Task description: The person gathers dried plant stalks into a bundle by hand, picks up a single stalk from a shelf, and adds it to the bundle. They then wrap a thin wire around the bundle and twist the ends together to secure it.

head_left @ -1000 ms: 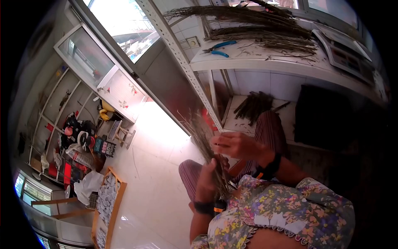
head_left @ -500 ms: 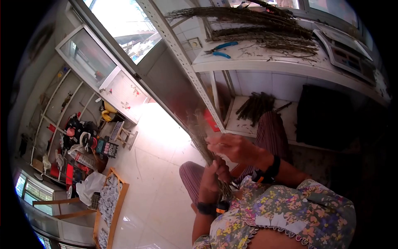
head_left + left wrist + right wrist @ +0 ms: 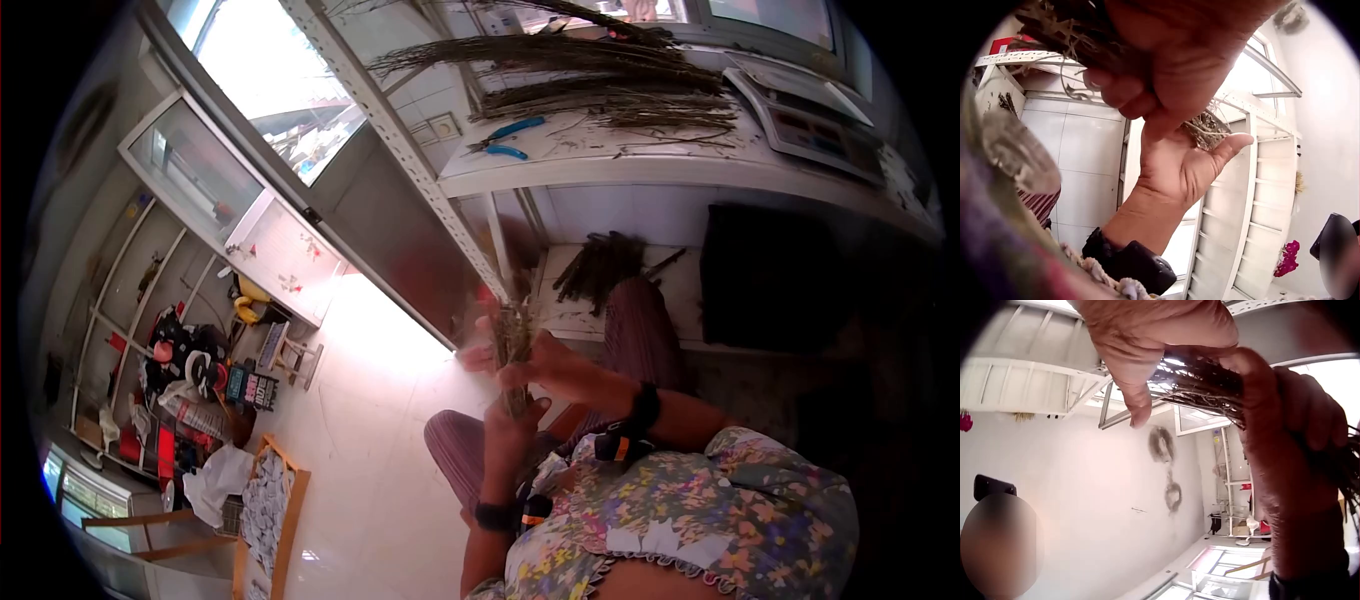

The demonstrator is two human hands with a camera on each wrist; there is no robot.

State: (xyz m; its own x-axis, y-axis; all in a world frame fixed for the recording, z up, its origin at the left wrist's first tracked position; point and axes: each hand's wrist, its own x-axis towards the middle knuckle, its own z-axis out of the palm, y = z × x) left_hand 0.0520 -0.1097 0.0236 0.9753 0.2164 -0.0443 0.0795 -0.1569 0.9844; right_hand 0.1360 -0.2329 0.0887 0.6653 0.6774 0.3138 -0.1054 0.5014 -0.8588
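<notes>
A bundle of thin dry twigs [image 3: 515, 340] stands in front of the person's lap. My left hand [image 3: 510, 435] grips it, and in the left wrist view its fingers [image 3: 1125, 94] are curled round the stems. Just above, my right hand [image 3: 560, 365] is against the bundle. The right wrist view shows the right hand's thumb [image 3: 1140, 409] held straight out, with twigs [image 3: 1200, 384] between the palm and the left hand. Part of the bundle is hidden behind both hands.
Long twig bundles [image 3: 600, 70], blue-handled pliers [image 3: 510, 138] and a scale [image 3: 815, 130] lie on the upper shelf. Below are short cut stems [image 3: 605, 268] and a black box-shaped object [image 3: 765, 275]. A wooden-framed tray [image 3: 290, 500] stands on the floor at left.
The bundle has tilted more upright and looks shorter in the head view. My right hand has moved from beside the twigs to against them. The head view has shifted slightly.
</notes>
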